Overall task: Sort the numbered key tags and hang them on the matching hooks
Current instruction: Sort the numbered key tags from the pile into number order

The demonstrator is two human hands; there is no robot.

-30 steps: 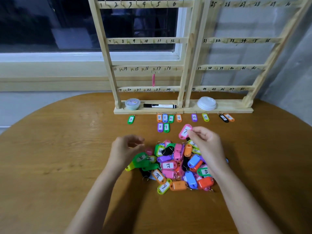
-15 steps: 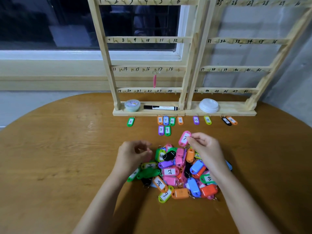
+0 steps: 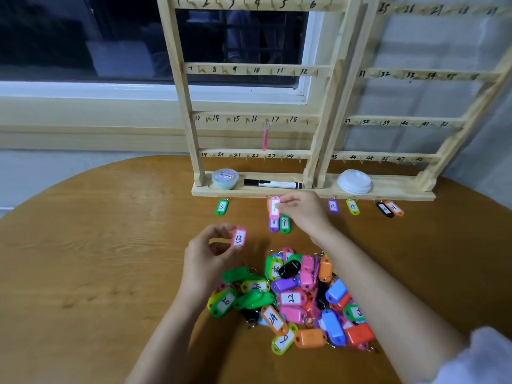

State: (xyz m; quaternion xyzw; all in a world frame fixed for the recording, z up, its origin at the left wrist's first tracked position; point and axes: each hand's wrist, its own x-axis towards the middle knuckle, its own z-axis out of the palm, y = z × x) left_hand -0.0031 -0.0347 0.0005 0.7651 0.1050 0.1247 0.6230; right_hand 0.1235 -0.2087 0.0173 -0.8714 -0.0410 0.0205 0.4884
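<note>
**Head view.** The left hand [image 3: 210, 256], at 10 o'clock from the heap of key tags [image 3: 293, 297] on the table [image 3: 83, 273], pinches a pink tag marked 13 [image 3: 238, 238] upright between thumb and fingertips. The right hand [image 3: 303, 212], at 12 o'clock from the heap, pinches a pink tag marked 7 [image 3: 274, 207] over the sorted row of tags [image 3: 333, 206], just before the base of the hook rack [image 3: 266, 70]. A hanging pink tag [image 3: 265, 139] sits below number 17.

Tag 7 [image 3: 274, 207] now near rack base [image 3: 401, 194]; tag 13 [image 3: 238, 238] up in left hand [image 3: 209, 252]
</note>
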